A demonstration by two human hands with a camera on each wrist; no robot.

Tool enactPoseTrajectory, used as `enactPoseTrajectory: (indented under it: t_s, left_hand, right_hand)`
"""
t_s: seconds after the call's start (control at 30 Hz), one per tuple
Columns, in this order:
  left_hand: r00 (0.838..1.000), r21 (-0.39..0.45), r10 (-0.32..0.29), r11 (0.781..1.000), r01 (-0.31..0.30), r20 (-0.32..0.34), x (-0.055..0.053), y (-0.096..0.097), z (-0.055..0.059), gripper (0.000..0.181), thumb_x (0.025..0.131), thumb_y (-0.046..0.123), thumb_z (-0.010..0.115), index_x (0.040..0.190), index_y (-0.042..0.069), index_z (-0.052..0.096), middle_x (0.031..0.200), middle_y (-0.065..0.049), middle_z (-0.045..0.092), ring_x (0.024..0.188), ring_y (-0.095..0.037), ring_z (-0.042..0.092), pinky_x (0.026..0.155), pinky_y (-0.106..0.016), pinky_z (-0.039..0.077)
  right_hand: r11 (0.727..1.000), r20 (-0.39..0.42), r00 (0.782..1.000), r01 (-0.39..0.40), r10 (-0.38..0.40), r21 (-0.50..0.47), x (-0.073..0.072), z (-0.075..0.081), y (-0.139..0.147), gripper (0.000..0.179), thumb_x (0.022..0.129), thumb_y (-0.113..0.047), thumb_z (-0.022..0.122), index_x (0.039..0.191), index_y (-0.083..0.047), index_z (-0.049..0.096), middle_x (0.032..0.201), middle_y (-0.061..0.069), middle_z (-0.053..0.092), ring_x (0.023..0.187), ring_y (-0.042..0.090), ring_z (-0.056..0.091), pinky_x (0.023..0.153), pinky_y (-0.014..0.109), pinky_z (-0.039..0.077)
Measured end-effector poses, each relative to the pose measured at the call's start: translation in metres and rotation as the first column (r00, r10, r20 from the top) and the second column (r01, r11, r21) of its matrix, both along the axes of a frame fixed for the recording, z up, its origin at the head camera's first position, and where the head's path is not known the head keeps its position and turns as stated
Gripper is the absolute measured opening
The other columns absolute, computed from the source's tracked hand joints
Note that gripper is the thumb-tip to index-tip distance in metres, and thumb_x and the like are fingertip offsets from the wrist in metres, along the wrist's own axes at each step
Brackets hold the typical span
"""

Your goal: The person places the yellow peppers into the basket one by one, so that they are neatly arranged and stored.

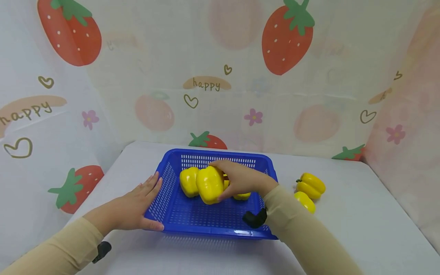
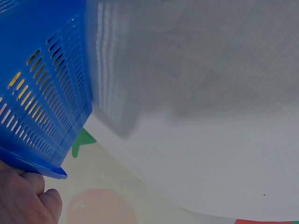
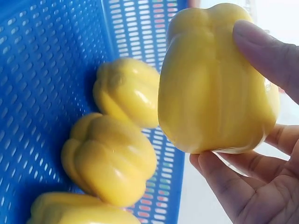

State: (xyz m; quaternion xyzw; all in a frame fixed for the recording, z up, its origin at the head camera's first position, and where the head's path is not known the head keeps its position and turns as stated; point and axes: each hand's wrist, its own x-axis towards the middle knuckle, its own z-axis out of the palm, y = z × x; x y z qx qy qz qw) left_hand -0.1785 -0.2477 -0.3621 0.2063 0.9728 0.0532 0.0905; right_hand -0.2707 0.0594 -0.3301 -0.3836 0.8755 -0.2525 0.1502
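Observation:
Over the blue plastic basket (image 1: 220,231), my right hand (image 1: 245,178) grips a yellow bell pepper (image 1: 209,185) between thumb and fingers. The right wrist view shows this bell pepper (image 3: 215,88) with the thumb on one side and the fingers (image 3: 229,182) on the other. Inside the basket lie three more yellow peppers, among them one at the left (image 1: 188,181) and one partly hidden by the right hand (image 1: 242,196). My left hand (image 1: 132,206) rests on the basket's left rim, fingers stretched along it and the thumb at the front corner.
Two yellow bell peppers lie on the white table (image 1: 361,214) right of the basket: one farther back (image 1: 311,186), another nearer (image 1: 305,202) and partly covered by the right sleeve (image 1: 306,229). A strawberry-print cloth (image 1: 275,126) stands behind and at both sides.

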Motion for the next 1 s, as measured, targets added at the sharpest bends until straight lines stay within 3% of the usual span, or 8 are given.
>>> enactPoseTrajectory:
  t_s: [0.6, 1.0]
  left_hand:
    - [1.0, -0.016, 0.01, 1.0, -0.01, -0.002, -0.001, 0.0, 0.0, 0.125, 0.06, 0.084, 0.046, 0.146, 0.002, 0.007, 0.152, -0.017, -0.004, 0.138, -0.036, 0.007, 0.108, -0.053, 0.016]
    - [1.0, -0.017, 0.023, 1.0, -0.023, 0.008, 0.0, 0.001, 0.0, 0.125, 0.059, 0.084, 0.047, 0.146, 0.003, 0.007, 0.153, -0.016, -0.004, 0.139, -0.035, 0.007, 0.107, -0.053, 0.016]
  right_hand:
    - [0.997, 0.045, 0.997, -0.07, 0.068, 0.035, -0.004, -0.015, -0.028, 0.087, 0.068, -0.036, 0.08, 0.139, -0.018, 0.033, 0.125, -0.007, 0.046, 0.111, 0.011, 0.043, 0.1, 0.033, 0.036]
    - [0.996, 0.158, 0.983, -0.091, 0.089, 0.002, -0.011, -0.028, -0.034, 0.076, 0.069, -0.035, 0.08, 0.132, -0.023, 0.039, 0.113, -0.008, 0.05, 0.104, 0.012, 0.046, 0.091, 0.028, 0.042]
